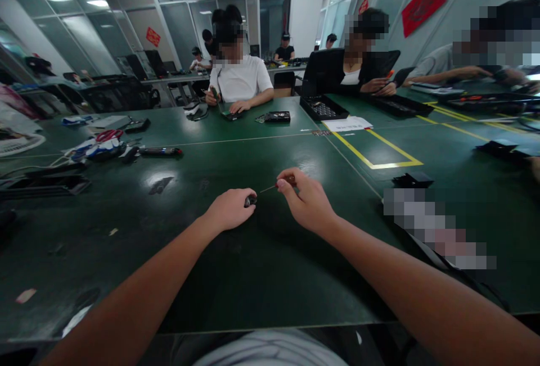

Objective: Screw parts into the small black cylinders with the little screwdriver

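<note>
L hand [231, 209] fingers curl round a small dark part [250, 201] over the surface [270, 276]; R hand [310, 197] fingers pinch a thin-shafted tool [276, 185], tip near part. Step looks like lining up the 2; next move prob. calls for steady L grip, exact tip placement.

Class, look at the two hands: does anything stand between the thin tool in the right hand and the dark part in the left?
No separate object shows between the tool and the part. Only the left hand's own fingers curl around the part, partly covering it.
</note>
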Available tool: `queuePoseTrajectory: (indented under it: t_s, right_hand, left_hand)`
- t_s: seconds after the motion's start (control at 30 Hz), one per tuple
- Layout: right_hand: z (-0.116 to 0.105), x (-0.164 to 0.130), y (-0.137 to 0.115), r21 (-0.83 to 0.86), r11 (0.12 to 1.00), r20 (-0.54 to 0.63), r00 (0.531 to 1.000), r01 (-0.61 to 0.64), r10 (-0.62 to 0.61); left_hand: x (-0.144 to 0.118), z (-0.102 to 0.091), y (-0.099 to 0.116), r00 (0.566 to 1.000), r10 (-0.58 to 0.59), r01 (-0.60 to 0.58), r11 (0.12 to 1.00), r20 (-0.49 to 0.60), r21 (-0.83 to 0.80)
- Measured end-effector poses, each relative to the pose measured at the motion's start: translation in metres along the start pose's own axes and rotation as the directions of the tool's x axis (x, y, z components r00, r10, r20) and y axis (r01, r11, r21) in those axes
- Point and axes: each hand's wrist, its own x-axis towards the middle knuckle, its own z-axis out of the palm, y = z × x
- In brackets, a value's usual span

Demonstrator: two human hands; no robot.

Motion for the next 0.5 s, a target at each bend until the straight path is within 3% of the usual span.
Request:
queuePoseTrajectory:
  t_s: [0.3, 0.5]
  right_hand:
    - [-0.001, 0.000, -0.001, 0.018, 1.000, 0.046, 0.999, 0.011, -0.012]
    - [-0.002, 0.000, -0.002, 0.011, 1.000, 0.056, 0.998, 0.012, -0.012]
  left_hand:
    - [-0.006, -0.008, 0.004, 0.995, -0.091, 0.093, 0.993, 0.030, -0.067]
    - [-0.006, -0.008, -0.010, 0.996, -0.077, 0.058, 0.928, -0.037, -0.367]
